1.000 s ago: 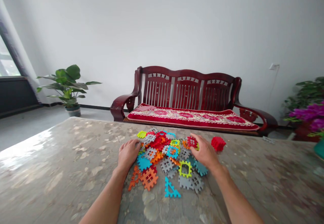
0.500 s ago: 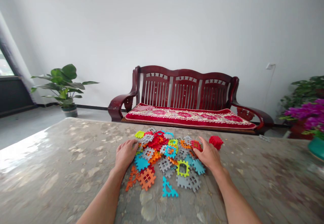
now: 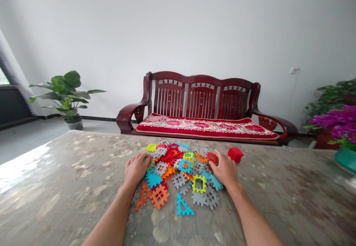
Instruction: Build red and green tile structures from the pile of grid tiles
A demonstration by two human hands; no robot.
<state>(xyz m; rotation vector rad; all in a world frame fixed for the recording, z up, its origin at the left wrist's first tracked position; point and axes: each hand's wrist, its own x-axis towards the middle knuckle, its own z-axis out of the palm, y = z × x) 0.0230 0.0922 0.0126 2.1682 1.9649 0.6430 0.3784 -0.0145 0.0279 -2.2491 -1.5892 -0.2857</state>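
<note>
A heap of toothed plastic building tiles (image 3: pixel 179 179) in red, orange, blue, grey and lime lies between my two hands. My left hand (image 3: pixel 135 168) rests at the heap's left edge, fingers loosely bent and touching the outer tiles; no tile shows in its grasp. On the right side, my right hand (image 3: pixel 225 166) has its thumb and fingers around a red window tile (image 3: pixel 212 158). Closer to me are a blue triangular tile (image 3: pixel 183 206), an orange window tile (image 3: pixel 159 197) and a lime frame tile (image 3: pixel 199 184).
A stack of red tiles (image 3: pixel 235 155) sits right of the heap on the patterned tablecloth (image 3: pixel 91 186). Beyond the table stands a dark red wooden bench (image 3: pixel 201 97). A teal flowerpot (image 3: pixel 346 159) with purple flowers is at the right; a grey tile (image 3: pixel 287 149) lies near the far edge.
My right thumb and fingers have closed in on the red window tile. My left hand stays at the heap's edge. The whole view has shifted slightly.
</note>
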